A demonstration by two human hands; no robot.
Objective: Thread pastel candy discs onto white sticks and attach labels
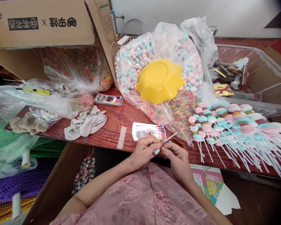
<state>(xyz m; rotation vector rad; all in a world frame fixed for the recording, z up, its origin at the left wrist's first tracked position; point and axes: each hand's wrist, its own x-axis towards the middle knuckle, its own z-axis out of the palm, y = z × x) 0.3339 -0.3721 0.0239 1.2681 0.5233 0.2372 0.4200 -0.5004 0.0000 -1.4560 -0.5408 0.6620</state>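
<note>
In front of my chest, both hands are closed around a marshmallow skewer, its white stick (170, 137) pointing up and to the right. My left hand (143, 152) pinches it, with a bit of pale blue and pink candy showing under the fingers. A thin gold twist tie (156, 138) sticks up at the left fingertips. Thumb and forefinger of my right hand (179, 158) pinch at the neck just beside it; what exactly lies between them is hidden. Right behind the hands is a stack of white printed cards (140, 128).
Many marshmallow skewers (234, 117) lie at the right edge. Behind stand a bag of marshmallows (133, 59), a yellow scalloped bowl (159, 81) and a clear plastic tub (269, 72). Grey gloves (86, 123) and a cardboard box (44, 34) are left. Finished skewers (85, 168) fill a box below.
</note>
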